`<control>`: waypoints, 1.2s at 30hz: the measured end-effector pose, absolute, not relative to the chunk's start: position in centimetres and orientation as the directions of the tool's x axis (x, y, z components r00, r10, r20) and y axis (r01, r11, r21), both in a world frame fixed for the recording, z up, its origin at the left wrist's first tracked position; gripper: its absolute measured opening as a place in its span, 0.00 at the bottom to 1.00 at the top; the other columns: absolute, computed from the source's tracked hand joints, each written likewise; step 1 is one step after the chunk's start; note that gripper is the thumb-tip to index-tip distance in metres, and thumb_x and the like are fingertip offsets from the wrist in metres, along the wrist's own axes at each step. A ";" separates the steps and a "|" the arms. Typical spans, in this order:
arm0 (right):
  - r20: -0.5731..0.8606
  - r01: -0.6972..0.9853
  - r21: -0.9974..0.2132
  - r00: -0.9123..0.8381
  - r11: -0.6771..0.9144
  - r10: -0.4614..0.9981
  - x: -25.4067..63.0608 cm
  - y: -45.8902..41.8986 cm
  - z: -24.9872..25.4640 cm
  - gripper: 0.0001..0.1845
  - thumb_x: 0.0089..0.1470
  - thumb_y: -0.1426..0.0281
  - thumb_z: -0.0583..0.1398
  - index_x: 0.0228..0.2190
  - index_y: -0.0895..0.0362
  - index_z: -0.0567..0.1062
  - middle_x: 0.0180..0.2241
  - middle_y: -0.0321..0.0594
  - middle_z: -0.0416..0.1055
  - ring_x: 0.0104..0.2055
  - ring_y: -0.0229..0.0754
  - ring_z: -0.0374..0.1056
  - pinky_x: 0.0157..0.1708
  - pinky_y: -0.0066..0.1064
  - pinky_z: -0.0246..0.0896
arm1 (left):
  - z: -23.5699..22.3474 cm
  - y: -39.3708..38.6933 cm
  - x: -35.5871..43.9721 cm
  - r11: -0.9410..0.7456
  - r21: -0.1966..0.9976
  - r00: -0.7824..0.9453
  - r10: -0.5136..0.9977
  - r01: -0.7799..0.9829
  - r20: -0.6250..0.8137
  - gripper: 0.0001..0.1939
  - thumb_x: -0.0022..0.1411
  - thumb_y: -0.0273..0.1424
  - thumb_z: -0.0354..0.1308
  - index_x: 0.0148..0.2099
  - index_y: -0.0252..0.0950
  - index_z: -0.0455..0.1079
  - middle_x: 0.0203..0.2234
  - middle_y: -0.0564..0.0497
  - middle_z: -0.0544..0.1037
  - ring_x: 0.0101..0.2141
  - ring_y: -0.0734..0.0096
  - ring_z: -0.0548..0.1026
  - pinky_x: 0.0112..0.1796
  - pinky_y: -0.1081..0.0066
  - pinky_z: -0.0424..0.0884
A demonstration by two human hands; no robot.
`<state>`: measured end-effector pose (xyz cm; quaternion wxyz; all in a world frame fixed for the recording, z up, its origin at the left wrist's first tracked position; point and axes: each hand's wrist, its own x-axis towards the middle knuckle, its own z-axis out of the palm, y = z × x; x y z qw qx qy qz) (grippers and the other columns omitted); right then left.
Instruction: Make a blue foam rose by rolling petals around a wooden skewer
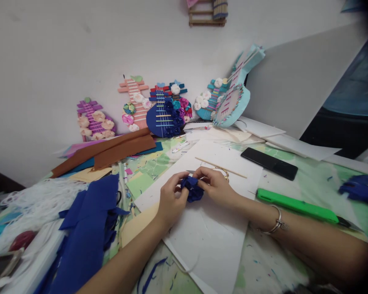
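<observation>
Between my two hands is a dark blue paper flower [192, 189] with crinkled petals, held just over a white sheet of paper [214, 232]. My left hand [171, 198] grips its left side, thumb in front and fingers behind. The fingertips of my right hand [217, 185] pinch its upper right edge. Behind my right hand lie scissors [226, 174] with gold handles, partly hidden by the fingers. A thin wooden stick [222, 167] rests on the paper just beyond them.
Blue crepe paper [89, 228] and white shredded strips [46, 204] lie at left. A green utility knife [297, 205], blade out, and a black phone [269, 163] lie at right. Decorated paper guitars [159, 114] lean against the wall. Blue paper pieces [360, 188] sit far right.
</observation>
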<state>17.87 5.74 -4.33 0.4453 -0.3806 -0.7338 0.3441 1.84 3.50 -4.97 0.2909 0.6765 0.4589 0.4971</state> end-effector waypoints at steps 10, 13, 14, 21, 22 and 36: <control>0.393 0.299 -0.816 -0.340 0.494 0.854 18.1 5.8 -4.1 0.09 0.45 0.80 0.53 0.28 0.57 0.70 0.28 0.35 0.69 0.32 0.36 0.65 0.33 0.27 0.60 | -4.7 3.7 1.8 -0.343 0.924 0.155 0.935 0.168 0.319 0.11 0.55 0.26 0.53 0.42 0.37 0.69 0.38 0.49 0.76 0.41 0.68 0.73 0.40 0.71 0.69; 0.378 0.295 -0.820 -0.367 0.491 0.850 18.1 5.8 -4.1 0.10 0.44 0.81 0.54 0.28 0.57 0.70 0.29 0.35 0.70 0.32 0.36 0.65 0.32 0.27 0.60 | -4.7 3.8 1.8 -0.323 0.934 0.159 0.941 0.150 0.300 0.09 0.55 0.26 0.54 0.40 0.36 0.69 0.35 0.49 0.76 0.39 0.68 0.73 0.38 0.72 0.69; 0.370 0.287 -0.824 -0.380 0.488 0.848 18.1 5.9 -4.2 0.10 0.44 0.81 0.54 0.28 0.57 0.70 0.29 0.35 0.70 0.32 0.36 0.65 0.32 0.27 0.60 | -4.7 3.9 1.7 -0.314 0.939 0.157 0.943 0.138 0.293 0.08 0.55 0.26 0.55 0.39 0.35 0.69 0.34 0.49 0.75 0.37 0.69 0.73 0.37 0.72 0.69; 0.359 0.291 -0.825 -0.392 0.485 0.847 18.2 6.1 -4.2 0.06 0.45 0.79 0.56 0.27 0.58 0.70 0.27 0.34 0.69 0.31 0.35 0.65 0.33 0.28 0.60 | -4.7 4.2 1.5 -0.290 0.949 0.136 0.952 0.125 0.274 0.04 0.53 0.28 0.58 0.33 0.34 0.69 0.27 0.53 0.74 0.29 0.74 0.72 0.32 0.75 0.68; 0.367 0.296 -0.819 -0.388 0.491 0.846 18.2 6.1 -4.2 0.06 0.45 0.79 0.57 0.27 0.58 0.70 0.27 0.34 0.69 0.31 0.35 0.65 0.33 0.28 0.60 | -4.7 4.2 1.5 -0.298 0.946 0.126 0.951 0.131 0.282 0.03 0.53 0.28 0.58 0.33 0.34 0.69 0.27 0.53 0.74 0.30 0.74 0.72 0.32 0.75 0.68; 0.557 0.428 -0.626 -0.340 0.652 0.758 18.0 5.2 -3.8 0.09 0.45 0.81 0.54 0.28 0.57 0.69 0.28 0.35 0.69 0.30 0.36 0.64 0.32 0.27 0.57 | -5.0 3.4 1.7 -0.495 0.803 0.065 0.861 0.333 0.504 0.08 0.57 0.24 0.52 0.40 0.36 0.66 0.33 0.50 0.74 0.34 0.71 0.74 0.38 0.71 0.70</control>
